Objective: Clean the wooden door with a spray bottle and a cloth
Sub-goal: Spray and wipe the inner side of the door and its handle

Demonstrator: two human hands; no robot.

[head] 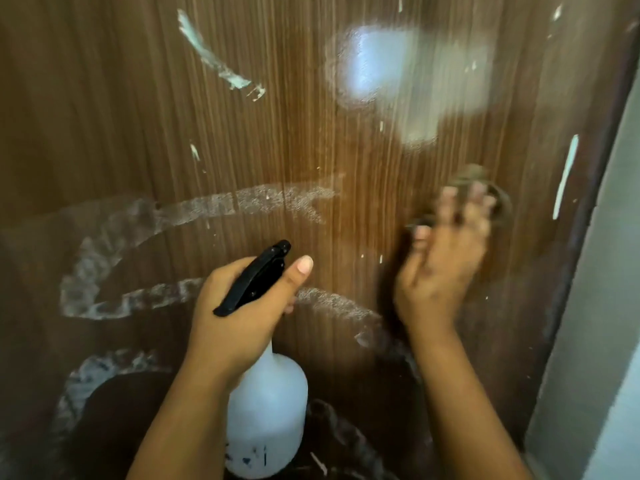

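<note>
The brown wooden door (138, 98) fills the view, streaked with white smears and wet foamy trails across its lower half. My left hand (239, 313) grips the neck of a white spray bottle (266, 410), its black trigger head (256, 277) pointing up and right toward the door. My right hand (446, 258) is blurred by motion and presses a brownish cloth (485, 188) against the door at the right. Most of the cloth is hidden under the fingers.
The door's right edge meets a pale grey wall or frame (588, 341). A bright light reflection (374, 60) glares on the upper door. A white paint streak (564, 174) runs near the door's right edge.
</note>
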